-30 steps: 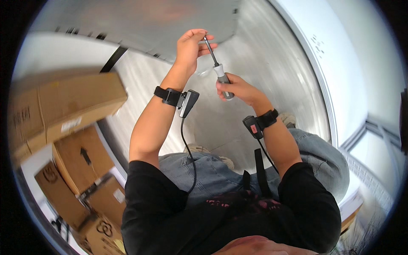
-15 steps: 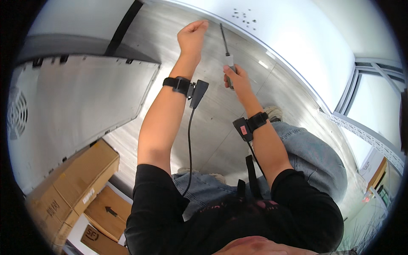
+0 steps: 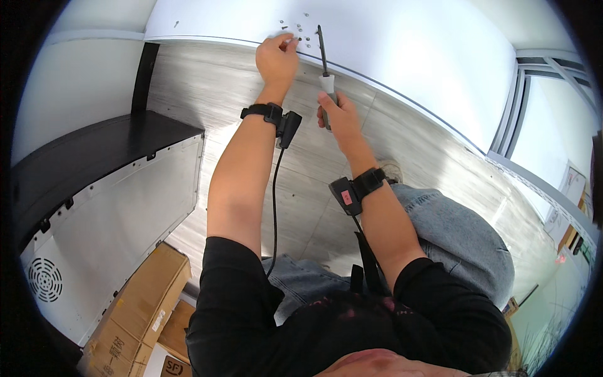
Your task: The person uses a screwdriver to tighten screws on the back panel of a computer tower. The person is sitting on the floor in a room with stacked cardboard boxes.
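Over the edge of a white board (image 3: 408,75), my left hand (image 3: 277,61) is closed in a pinch, its fingertips among several small screws (image 3: 308,39). Whether a screw sits between those fingertips is too small to make out. My right hand (image 3: 339,116) grips a screwdriver (image 3: 323,56) by its grey handle, the thumb lying along it. Its long dark shaft points away from me, and the tip reaches over the board just right of the screws.
A lone screw (image 3: 176,24) lies farther left on the board. At my left stands a metal cabinet panel (image 3: 125,195) with a round vent and black top. Cardboard boxes (image 3: 147,295) sit below it. A metal frame (image 3: 512,113) rises at the right. Cables hang from both wrist straps.
My view has shifted, bringing more of the board and the black cabinet top into sight. My left hand has come from short of the board's edge to the screws; the screwdriver tip now overlaps the board.
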The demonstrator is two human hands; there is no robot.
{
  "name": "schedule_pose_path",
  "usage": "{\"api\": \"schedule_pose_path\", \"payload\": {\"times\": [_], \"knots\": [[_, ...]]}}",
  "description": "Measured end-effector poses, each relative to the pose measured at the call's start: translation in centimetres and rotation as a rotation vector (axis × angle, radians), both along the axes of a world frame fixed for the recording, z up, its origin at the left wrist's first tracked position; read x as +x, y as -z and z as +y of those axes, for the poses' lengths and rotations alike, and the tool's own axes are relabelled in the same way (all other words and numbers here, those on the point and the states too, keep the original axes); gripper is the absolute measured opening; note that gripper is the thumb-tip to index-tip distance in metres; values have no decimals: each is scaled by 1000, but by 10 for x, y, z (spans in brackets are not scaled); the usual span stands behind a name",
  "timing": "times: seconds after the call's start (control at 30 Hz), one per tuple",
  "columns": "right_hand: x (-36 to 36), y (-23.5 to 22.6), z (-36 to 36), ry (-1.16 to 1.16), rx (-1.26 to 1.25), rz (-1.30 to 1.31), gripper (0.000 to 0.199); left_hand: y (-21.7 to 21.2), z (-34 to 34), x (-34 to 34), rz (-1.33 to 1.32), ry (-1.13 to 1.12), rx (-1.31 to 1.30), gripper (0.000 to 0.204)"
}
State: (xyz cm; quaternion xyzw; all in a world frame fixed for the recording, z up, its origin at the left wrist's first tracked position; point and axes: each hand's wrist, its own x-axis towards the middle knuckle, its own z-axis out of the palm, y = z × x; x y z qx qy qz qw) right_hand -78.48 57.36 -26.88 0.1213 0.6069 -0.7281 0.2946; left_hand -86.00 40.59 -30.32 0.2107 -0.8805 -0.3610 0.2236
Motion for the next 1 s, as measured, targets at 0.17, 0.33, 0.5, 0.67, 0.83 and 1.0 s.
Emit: {"api": "schedule_pose_path", "payload": {"times": [0.17,0.33,0.5,0.67,0.83,1.0], "knots": [[2,1,-4,-7,-16,7,31,3,0,1,34,8,34,22],[7,2,-13,-24,-20,10,33,-7,1,18,-6,7,244,22],[24,-9,-33,-163,1,16,31,-7,-20,65,35,-49,476,16],[73,-2,-65,-387,9,82,35,-47,-45,153,119,-211,1094,23],[144,-22,-92,-664,21,56,34,-89,-73,257,300,-382,1217,29],[208,-43,-109,-942,16,71,34,-115,-81,350,403,-546,1109,29]]}}
